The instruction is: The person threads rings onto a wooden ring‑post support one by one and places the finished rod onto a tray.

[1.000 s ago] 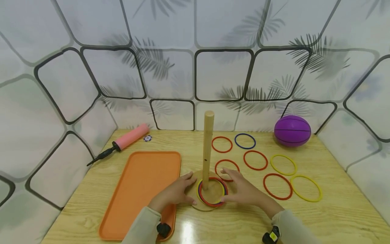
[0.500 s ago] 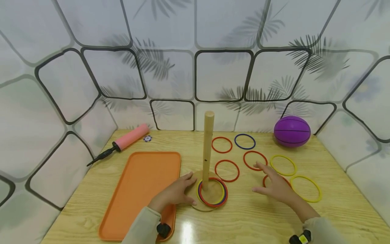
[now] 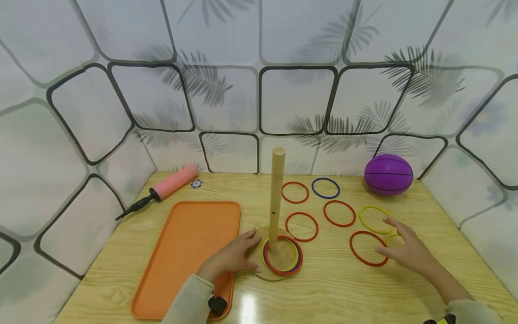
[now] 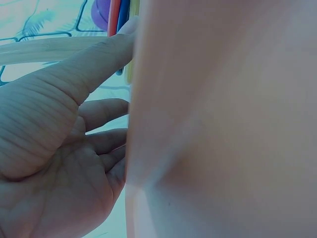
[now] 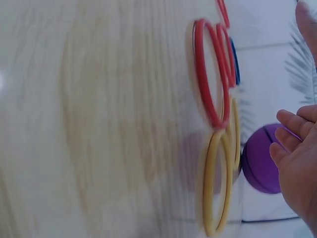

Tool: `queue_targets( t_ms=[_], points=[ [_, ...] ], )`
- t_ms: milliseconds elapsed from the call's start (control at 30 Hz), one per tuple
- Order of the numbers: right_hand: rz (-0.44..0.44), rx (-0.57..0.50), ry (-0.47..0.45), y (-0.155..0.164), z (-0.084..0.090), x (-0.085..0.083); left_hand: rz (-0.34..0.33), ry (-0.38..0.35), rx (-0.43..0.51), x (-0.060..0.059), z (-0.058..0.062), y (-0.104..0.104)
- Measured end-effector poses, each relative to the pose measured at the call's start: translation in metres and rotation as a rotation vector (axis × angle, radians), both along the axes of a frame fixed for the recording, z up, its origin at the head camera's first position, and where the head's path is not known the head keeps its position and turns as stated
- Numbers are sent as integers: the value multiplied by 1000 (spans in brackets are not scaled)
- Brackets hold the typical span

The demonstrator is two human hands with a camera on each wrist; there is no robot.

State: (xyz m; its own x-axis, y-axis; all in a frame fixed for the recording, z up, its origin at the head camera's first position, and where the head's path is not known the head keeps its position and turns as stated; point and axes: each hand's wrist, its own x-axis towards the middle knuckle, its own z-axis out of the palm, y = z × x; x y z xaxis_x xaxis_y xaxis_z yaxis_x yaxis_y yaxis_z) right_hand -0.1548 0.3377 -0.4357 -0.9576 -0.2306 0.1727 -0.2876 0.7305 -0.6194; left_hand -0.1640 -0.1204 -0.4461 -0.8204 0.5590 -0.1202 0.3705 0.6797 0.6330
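The pale wood-grain worktop [image 3: 323, 292] carries a flat orange tray [image 3: 182, 252] with rounded corners, smooth and plastic-looking, at the left. A round wooden base [image 3: 259, 252] holds an upright wooden peg [image 3: 276, 198] with red, blue and yellow rings [image 3: 283, 270] stacked flat round its foot. A purple ball [image 3: 388, 174] sits at the far right, a pink pump [image 3: 170, 184] at the far left.

The left hand [image 3: 234, 254] rests on the base's left edge, fingers relaxed and straight, holding nothing. The right hand [image 3: 408, 249] hovers spread over a yellow ring [image 3: 398, 236] lying on the worktop just right of a red ring [image 3: 366, 247]; its fingers are loose and grip nothing.

Half a second ago the right hand was over the red ring; it has since shifted right. The left hand has stayed put.

The right wrist view shows the thin hoops edge-on, with the right hand's fingers [image 5: 292, 129] clear of the yellow ring [image 5: 218, 183]. The left wrist view shows the thumb lying along the base, mostly blocked by a blurred surface.
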Motion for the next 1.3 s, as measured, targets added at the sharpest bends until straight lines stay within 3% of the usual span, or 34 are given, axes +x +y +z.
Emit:
queue_targets(
  t_ms=[200,633,933,1300],
  points=[
    [-49,48,-37,26,-8,4,8,-8,-3,0,-1,0],
    [-46,45,-113,60,-28,9,11,-18,-10,-1,1,1],
    [-26,54,-96,67,-40,10,2,-10,-8,-1,0,1],
    [-35,53,-68,66,-41,10,5,-6,0,-1,-1,0]
  ],
)
